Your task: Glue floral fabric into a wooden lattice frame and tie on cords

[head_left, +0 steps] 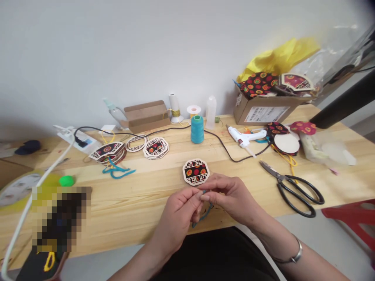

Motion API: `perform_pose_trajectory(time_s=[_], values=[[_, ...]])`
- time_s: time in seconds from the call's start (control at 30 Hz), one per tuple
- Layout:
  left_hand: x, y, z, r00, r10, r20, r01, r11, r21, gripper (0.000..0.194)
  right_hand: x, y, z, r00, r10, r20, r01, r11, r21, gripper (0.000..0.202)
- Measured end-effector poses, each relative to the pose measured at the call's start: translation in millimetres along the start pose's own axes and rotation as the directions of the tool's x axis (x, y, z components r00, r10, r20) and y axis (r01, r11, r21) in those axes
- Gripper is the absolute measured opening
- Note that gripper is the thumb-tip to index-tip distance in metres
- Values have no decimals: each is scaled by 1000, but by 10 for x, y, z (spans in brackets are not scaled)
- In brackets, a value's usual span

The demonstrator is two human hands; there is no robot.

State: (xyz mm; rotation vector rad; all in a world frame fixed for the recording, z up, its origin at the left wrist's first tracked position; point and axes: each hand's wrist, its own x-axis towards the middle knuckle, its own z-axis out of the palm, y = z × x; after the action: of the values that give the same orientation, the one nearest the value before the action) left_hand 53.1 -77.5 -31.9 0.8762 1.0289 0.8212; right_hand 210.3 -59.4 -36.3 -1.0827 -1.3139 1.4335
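Note:
My left hand (pixel 181 210) and my right hand (pixel 228 195) meet fingertip to fingertip near the table's front edge. Both pinch a blue cord (pixel 207 216), whose loop hangs below the fingers; the part between the fingertips is mostly hidden. Just beyond my hands lies a patterned piece with a pale lattice frame (pixel 196 171), dark with orange and red flowers. A teal thread spool (pixel 197 129) stands upright farther back.
Black-handled scissors (pixel 288 185) lie at the right, with a white glue gun (pixel 246 136) behind them. Patterned pieces (pixel 156 148) and a blue cord (pixel 118 171) are on the left. A full cardboard box (pixel 263 111) stands at the back right.

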Motion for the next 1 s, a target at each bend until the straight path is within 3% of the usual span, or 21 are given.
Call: perform_pose_trajectory(time_s=[0.13,0.27,0.43,1.0], values=[[3,14,19,999,-37,19,38,998,-58,24,-9,-18,-1,994,-84,-66,76,990,-115,6],[11,52,41,988,-130,78,144,965,-218,23,-23,-36,-3,975,-202,-88,165,934,-317,14],[26,83,46,985,-150,83,170,927,-336,16,-18,-33,-15,973,-219,-68,178,908,-380,17],[29,73,80,987,-159,26,161,977,-142,19,2,-60,-41,969,-247,-21,211,867,-452,16]])
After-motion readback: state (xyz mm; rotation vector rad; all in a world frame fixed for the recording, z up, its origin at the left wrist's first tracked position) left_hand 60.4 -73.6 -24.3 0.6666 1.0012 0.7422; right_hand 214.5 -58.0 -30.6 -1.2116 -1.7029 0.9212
